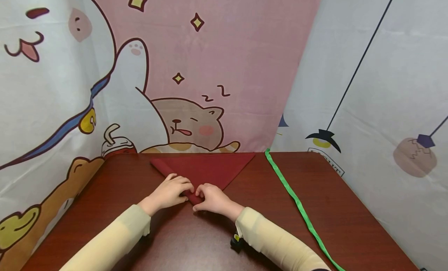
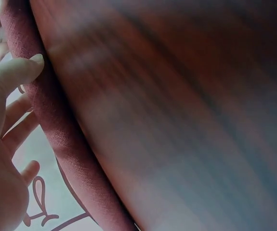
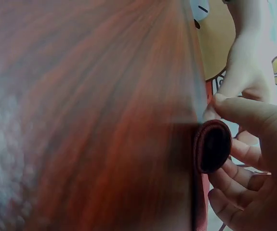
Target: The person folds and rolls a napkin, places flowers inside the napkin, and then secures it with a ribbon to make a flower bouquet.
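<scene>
A dark red cloth [image 1: 210,168] lies as a triangle at the far side of the table, its near-left edge wound into a roll. My left hand [image 1: 171,191] grips this roll near its lower end; in the left wrist view the thumb presses on the roll [image 2: 63,130] and the fingers are partly hidden behind it. Close beside it, my right hand [image 1: 214,201] curls around the same end of the cloth. The right wrist view shows the roll's hollow, flattened end [image 3: 197,149] against the right hand's fingers [image 3: 244,178].
A long green ribbon [image 1: 297,203] runs down the right side of the brown wooden table [image 1: 182,243]. A curtain [image 1: 259,69] printed with cartoon animals hangs behind the table's far edge. A small black device [image 1: 237,243] sits under the right sleeve.
</scene>
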Demonstrator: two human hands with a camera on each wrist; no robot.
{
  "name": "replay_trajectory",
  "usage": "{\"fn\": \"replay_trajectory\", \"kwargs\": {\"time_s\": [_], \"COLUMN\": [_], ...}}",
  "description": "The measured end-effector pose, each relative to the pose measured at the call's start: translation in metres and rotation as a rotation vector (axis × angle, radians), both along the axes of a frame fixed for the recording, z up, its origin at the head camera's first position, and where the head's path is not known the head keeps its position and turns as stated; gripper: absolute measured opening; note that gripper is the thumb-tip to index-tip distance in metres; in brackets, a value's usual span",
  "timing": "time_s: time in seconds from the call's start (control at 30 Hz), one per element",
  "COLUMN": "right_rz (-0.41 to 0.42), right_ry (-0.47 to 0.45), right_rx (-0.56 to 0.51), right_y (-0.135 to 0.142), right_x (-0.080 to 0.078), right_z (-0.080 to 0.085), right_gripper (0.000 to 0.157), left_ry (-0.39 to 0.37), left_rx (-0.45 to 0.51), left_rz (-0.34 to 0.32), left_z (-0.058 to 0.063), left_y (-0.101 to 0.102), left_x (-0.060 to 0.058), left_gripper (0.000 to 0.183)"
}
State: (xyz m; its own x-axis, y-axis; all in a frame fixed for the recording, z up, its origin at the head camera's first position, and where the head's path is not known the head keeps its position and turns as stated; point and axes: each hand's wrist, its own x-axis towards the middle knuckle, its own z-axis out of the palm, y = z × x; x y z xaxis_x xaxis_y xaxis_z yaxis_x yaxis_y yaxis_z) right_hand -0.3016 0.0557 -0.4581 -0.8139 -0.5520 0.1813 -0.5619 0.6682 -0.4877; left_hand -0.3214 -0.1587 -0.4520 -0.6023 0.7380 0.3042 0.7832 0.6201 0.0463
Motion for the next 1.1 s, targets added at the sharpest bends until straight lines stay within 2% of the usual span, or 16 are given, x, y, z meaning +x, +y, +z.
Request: {"fn": "replay_trajectory", "kwargs": {"time_s": [0.13,0.27,0.57,0.77,1.1], "right_rz": [0.0,-0.008,-0.007,0.012,0.055], "right_ry": [0.035,0.032,-0.036,-0.113,-0.164], "right_rx": [0.066,0.082,0.04,-0.02,-0.024], "right_y": [-0.002,-0.003,-0.001,0.0,0.005], "right_x": [0.002,0.003,0.001,0.0,-0.013], "right_z": [0.0,0.001,0.005,0.008,0.009], "right_gripper": [0.043,0.04,0.029,0.026,0.023], "left_ry": [0.0,-0.003,-0.015,-0.02,-0.018], "left_rx": [-0.002,-0.011,-0.017,-0.026,-0.047], "left_rz": [0.0,0.007,0.008,-0.002,-0.006], "left_z": [0.001,0.001,0.001,0.004,0.005], "left_y": [0.0,0.0,0.0,-0.001,0.001], "left_x": [0.001,0.001,0.003,0.006,0.01], "left_gripper": [0.026,0.026,0.025,0.026,0.031]}}
